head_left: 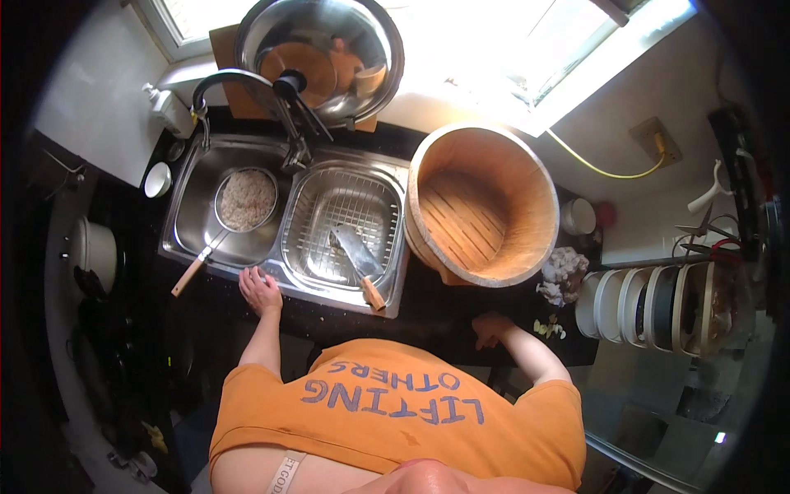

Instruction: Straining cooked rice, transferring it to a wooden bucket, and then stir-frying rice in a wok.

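My left hand [260, 291] rests on the front rim of the steel double sink [271, 267], fingers slightly apart and nothing in it. Close by, a wooden-handled strainer [192, 272] holding pinkish-grey grain [248, 199] lies over the left basin. A cleaver [358, 252] with a wooden handle slants across the right basin, above a wire rack [308, 204]. My right hand [492, 329] is at the dark counter's front edge, below a large wooden tub [546, 228]; its fingers are bent and partly hidden. Small pale-yellow pieces [549, 327], perhaps garlic, lie to its right.
A black-and-chrome faucet [296, 151] arches over the sink. Behind it leans a large steel bowl or lid [382, 55]. A soap bottle [170, 112] and white bowl [158, 180] stand left. At right are a crumpled whitish heap [565, 272], upright plates or boards [629, 305] and scissors [703, 231].
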The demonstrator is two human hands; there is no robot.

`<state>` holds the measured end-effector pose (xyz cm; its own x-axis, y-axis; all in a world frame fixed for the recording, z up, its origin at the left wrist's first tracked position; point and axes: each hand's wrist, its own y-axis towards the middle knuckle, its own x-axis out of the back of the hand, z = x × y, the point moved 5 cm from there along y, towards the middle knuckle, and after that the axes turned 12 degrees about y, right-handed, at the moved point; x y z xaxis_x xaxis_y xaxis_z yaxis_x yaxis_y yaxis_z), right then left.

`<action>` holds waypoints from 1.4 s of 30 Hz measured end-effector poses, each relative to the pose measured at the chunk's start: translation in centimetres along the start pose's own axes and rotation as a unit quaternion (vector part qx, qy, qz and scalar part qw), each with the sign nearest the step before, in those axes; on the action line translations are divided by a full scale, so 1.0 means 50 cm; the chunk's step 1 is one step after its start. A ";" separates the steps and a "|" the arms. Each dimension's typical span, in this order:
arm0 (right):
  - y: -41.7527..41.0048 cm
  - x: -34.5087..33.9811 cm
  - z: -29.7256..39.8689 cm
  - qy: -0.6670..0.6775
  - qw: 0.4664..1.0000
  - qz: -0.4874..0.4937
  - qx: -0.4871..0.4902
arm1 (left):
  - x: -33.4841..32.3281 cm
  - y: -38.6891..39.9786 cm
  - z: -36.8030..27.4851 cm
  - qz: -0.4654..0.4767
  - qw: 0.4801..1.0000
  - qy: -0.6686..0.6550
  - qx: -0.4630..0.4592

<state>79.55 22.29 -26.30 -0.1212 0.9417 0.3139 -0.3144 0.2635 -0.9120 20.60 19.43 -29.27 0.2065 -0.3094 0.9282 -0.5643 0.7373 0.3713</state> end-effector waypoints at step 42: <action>0.021 -0.002 0.006 0.028 0.992 0.091 -0.087 | 0.020 0.049 -0.046 0.089 0.980 -0.123 -0.126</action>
<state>78.95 22.40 -27.21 -0.1067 0.9859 0.1290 -0.1246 0.1154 -0.9855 21.26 22.31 -27.39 -0.0931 -0.2752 0.9569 -0.3518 0.9082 0.2270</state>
